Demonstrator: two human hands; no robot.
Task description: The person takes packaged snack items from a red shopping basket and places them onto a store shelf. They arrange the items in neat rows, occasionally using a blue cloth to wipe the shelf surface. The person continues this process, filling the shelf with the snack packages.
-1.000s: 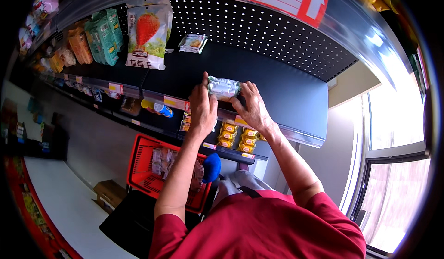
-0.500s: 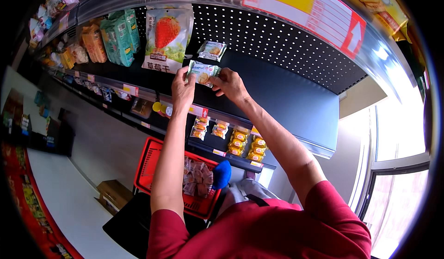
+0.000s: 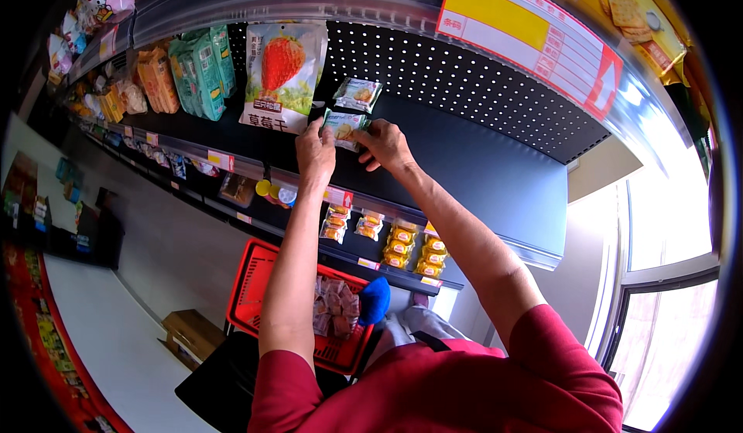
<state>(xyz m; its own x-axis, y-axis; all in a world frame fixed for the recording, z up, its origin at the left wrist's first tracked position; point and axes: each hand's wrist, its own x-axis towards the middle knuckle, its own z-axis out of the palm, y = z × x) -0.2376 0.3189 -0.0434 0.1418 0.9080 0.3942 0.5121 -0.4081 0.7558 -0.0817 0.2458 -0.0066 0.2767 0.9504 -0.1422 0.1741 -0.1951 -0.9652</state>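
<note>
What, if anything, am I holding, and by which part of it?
The nearer green-and-white packet, by its two ends: your left hand grips its left end, your right hand its right end.

Small packet [image 3: 345,126], pale green and white with tan food pictured, held at both ends by two hands [image 3: 315,158] [image 3: 389,147]; printed face showing above the black shelf [image 3: 472,162], just in front of a similar packet [image 3: 357,92].

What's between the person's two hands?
In the head view, a small green-and-white packet, held between the left hand and right hand.
</note>
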